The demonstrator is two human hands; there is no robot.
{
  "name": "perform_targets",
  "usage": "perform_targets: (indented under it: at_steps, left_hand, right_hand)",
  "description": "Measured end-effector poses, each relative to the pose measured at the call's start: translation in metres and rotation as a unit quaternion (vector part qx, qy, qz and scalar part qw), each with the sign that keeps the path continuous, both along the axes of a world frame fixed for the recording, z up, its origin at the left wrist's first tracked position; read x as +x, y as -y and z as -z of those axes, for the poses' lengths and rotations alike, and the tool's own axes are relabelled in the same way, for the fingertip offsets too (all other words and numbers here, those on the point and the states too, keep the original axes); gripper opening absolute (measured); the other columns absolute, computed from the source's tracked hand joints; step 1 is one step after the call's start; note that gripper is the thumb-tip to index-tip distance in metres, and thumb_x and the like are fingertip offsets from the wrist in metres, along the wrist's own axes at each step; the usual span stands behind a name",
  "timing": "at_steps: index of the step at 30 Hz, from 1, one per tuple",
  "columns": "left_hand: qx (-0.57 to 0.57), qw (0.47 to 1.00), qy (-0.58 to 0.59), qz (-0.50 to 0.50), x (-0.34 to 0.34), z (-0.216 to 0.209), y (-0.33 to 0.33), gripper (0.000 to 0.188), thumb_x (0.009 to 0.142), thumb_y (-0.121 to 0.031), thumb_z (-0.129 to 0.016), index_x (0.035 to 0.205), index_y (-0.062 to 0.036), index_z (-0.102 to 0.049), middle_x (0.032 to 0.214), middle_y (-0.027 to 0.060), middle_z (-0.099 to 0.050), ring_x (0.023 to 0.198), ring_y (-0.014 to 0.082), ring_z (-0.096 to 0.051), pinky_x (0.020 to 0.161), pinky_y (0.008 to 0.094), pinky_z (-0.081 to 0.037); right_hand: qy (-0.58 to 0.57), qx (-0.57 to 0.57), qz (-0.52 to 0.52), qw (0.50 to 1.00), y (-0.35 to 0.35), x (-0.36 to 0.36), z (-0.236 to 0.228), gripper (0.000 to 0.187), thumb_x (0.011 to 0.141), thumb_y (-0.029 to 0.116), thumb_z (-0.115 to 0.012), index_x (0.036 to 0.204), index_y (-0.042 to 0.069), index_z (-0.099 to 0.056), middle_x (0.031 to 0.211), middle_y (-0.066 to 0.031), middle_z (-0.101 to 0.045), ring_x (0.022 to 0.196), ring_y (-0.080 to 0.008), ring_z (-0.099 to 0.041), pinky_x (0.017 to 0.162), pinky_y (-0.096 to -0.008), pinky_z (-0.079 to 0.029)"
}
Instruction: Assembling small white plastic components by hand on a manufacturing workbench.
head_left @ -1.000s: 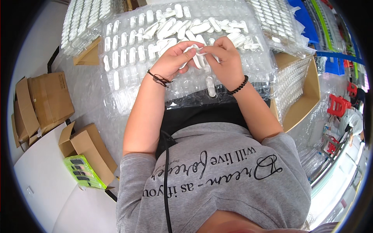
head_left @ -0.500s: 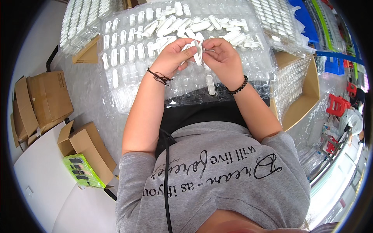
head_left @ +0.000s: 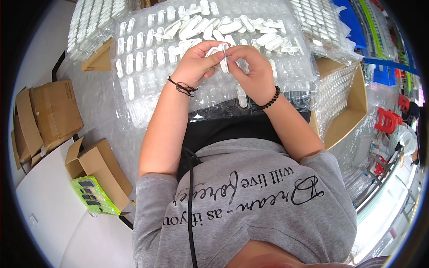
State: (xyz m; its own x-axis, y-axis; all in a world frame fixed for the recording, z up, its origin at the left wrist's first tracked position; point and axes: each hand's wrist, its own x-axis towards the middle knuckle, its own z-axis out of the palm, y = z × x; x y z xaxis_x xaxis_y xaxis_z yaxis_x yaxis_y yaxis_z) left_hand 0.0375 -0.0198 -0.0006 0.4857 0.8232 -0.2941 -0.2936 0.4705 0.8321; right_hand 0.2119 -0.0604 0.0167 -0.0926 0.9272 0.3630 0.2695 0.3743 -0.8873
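Note:
In front of me, above a clear plastic tray (head_left: pixel 147 91), both hands meet at a small white oblong plastic piece (head_left: pixel 224 60). My left hand (head_left: pixel 200 64) pinches it between thumb and fingers. The fingertips of my right hand (head_left: pixel 254 71) close on its other side, with thumb and index finger curved. More white matter shows under the left fingers; I cannot make out whether it is a second piece. Beneath the hands, a loose heap of similar white pieces (head_left: pixel 190 27) lies across the tray. Rows of them (head_left: pixel 139 61) sit in the tray's left pockets. One single piece (head_left: pixel 241 96) rests near the front edge.
Stacks of filled trays rise at the back left (head_left: pixel 96 27) and back right (head_left: pixel 313 20). An open cardboard box (head_left: pixel 357 102) with clear trays stands at my right. More cartons (head_left: pixel 56 114) are on the left. Red stools (head_left: pixel 387 120) stand farther right.
The white piece has turned so its broad face shows, where it was edge-on before. My right hand has shifted slightly, its fingers less bunched.

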Motion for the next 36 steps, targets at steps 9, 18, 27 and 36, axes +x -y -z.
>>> perform_targets:
  at_steps: [9,18,27,36]
  left_hand:
    - [0.008,1.000,0.012,0.002,-0.003,-0.001,0.000,0.023,0.088,-0.015,-0.068,0.108,-0.0065,-0.061,0.085,0.0026,-0.062,0.053,0.0050,-0.044,0.046,0.0175,-0.033]
    - [-0.091,0.985,0.100,-0.105,-0.001,-0.007,-0.004,0.035,0.090,-0.021,-0.058,0.122,-0.0089,-0.051,0.087,0.0023,-0.059,0.061,0.0125,-0.050,0.048,0.0205,-0.036]
    - [-0.103,0.948,0.227,-0.199,-0.017,0.000,-0.011,0.023,0.088,-0.012,-0.065,0.108,-0.0169,-0.053,0.084,0.0022,-0.055,0.072,0.0135,-0.058,0.069,0.0414,-0.059]
    - [-0.105,0.988,0.085,-0.079,-0.023,-0.031,0.003,0.027,0.088,-0.019,-0.068,0.111,-0.0093,-0.057,0.094,0.0049,-0.061,0.072,0.0167,-0.062,0.058,0.0322,-0.054]
  right_hand:
    - [0.117,0.099,0.002,0.988,0.001,-0.003,-0.005,0.014,0.077,-0.004,-0.064,0.085,0.005,-0.057,0.095,-0.0082,-0.066,0.091,-0.0283,-0.061,0.081,-0.0360,-0.048]
    - [0.193,-0.086,0.137,0.968,-0.041,0.058,0.003,0.016,0.082,0.007,-0.062,0.095,0.014,-0.067,0.100,-0.0014,-0.064,0.096,-0.0239,-0.058,0.091,-0.0385,-0.043]
    - [0.364,0.005,0.084,0.927,-0.044,0.055,0.000,0.013,0.085,0.011,-0.062,0.096,0.013,-0.068,0.098,-0.0047,-0.061,0.095,-0.0262,-0.057,0.086,-0.0395,-0.044]
    - [0.063,0.049,-0.076,0.994,-0.024,-0.018,-0.038,0.014,0.084,0.003,-0.061,0.097,0.007,-0.063,0.093,-0.0072,-0.063,0.084,-0.0234,-0.061,0.073,-0.0310,-0.050]
